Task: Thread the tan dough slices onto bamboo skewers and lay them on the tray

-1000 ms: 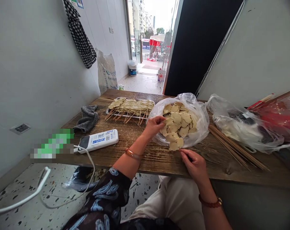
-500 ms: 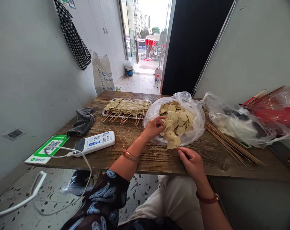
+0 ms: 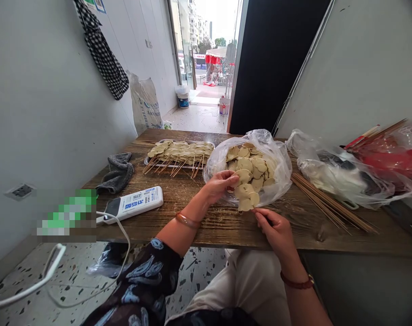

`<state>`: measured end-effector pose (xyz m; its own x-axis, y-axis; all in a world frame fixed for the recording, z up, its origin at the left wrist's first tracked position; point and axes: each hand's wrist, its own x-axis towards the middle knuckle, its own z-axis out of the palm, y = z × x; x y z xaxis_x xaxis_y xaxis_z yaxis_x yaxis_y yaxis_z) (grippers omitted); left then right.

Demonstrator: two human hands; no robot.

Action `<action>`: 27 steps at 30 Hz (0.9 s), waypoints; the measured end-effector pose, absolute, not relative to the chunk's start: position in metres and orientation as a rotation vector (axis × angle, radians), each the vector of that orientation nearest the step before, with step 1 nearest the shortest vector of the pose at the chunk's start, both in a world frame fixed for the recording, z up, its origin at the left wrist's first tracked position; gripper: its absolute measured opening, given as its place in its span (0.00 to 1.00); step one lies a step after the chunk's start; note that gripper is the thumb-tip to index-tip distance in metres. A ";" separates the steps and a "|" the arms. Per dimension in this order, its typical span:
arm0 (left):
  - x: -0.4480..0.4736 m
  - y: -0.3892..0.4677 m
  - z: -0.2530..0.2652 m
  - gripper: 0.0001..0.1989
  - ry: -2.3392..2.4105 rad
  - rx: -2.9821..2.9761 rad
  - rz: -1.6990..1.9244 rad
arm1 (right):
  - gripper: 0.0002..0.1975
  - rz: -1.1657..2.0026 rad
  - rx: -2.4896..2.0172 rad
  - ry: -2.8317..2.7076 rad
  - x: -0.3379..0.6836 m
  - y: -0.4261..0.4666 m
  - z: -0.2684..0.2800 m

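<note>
My left hand [image 3: 219, 186] pinches a thin, pale round slice [image 3: 244, 176], which looks like potato, between thumb and fingers. Just below it, several threaded slices [image 3: 248, 200] hang together on a thin skewer. My right hand [image 3: 276, 230] is closed on the skewer's near end; most of the skewer is hidden by the slices and fingers. Behind both hands, a clear plastic bag [image 3: 281, 156] lies open with a heap of loose slices [image 3: 256, 165] inside. Finished-looking skewers of slices [image 3: 181, 151] lie in a tray at the back left, their sticks pointing toward me.
Bare wooden skewers [image 3: 323, 201] lie on the table [image 3: 206, 231] at right, beside plastic bags [image 3: 341, 176]. On the left are a grey cloth [image 3: 116, 172], a white device [image 3: 138, 202] with a cable, and a blurred green card [image 3: 70, 213].
My left hand has drawn slightly back from the heap with a slice now showing in its pinch. My right hand keeps its hold on the skewer, shifted a little to the right.
</note>
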<state>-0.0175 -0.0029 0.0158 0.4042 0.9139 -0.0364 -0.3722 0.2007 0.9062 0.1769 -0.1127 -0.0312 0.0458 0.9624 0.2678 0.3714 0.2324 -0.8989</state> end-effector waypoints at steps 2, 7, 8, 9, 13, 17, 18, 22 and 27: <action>-0.016 -0.005 0.015 0.20 0.669 0.976 0.971 | 0.13 0.705 -1.323 -1.551 0.176 -0.113 -0.029; -0.015 -0.006 0.016 0.20 0.688 0.938 1.008 | 0.13 0.624 -1.303 -1.606 0.173 -0.113 -0.027; -0.015 -0.005 0.016 0.20 0.692 0.928 1.021 | 0.12 0.620 -1.301 -1.613 0.173 -0.112 -0.027; -0.015 -0.005 0.015 0.20 0.697 0.919 1.036 | 0.12 0.618 -1.299 -1.621 0.174 -0.112 -0.027; -0.015 -0.002 0.014 0.21 0.722 0.917 1.103 | 0.12 0.639 -1.295 -1.635 0.174 -0.111 -0.031; -0.014 -0.003 0.013 0.20 0.754 0.919 1.088 | 0.11 0.603 -1.294 -1.632 0.174 -0.111 -0.033; -0.014 -0.004 0.013 0.20 0.760 0.915 1.079 | 0.11 0.587 -1.288 -1.635 0.174 -0.111 -0.034; -0.014 -0.005 0.015 0.21 0.761 0.895 1.044 | 0.10 0.543 -1.261 -1.664 0.173 -0.109 -0.037; -0.017 -0.004 0.014 0.21 0.762 0.889 1.004 | 0.10 0.486 -1.264 -1.677 0.173 -0.109 -0.040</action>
